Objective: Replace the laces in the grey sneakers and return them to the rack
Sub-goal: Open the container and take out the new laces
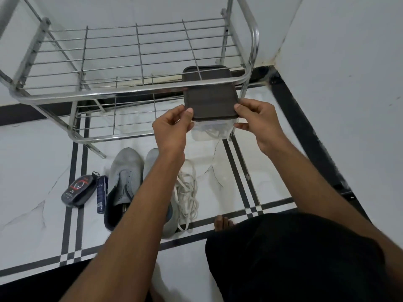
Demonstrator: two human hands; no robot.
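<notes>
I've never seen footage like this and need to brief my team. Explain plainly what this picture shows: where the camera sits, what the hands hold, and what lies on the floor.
There is no machine: a person wears one wide-angle camera on the head, looking down at their own bare arms. The left hand and right hand each pinch a near corner of a dark brown lid on a clear plastic box that seems to hold white laces. Behind stands a bare metal shoe rack. On the tiled floor lie two grey sneakers without laces, a heap of off-white laces, a shoe polish bottle and a slim dark blue tube.
</notes>
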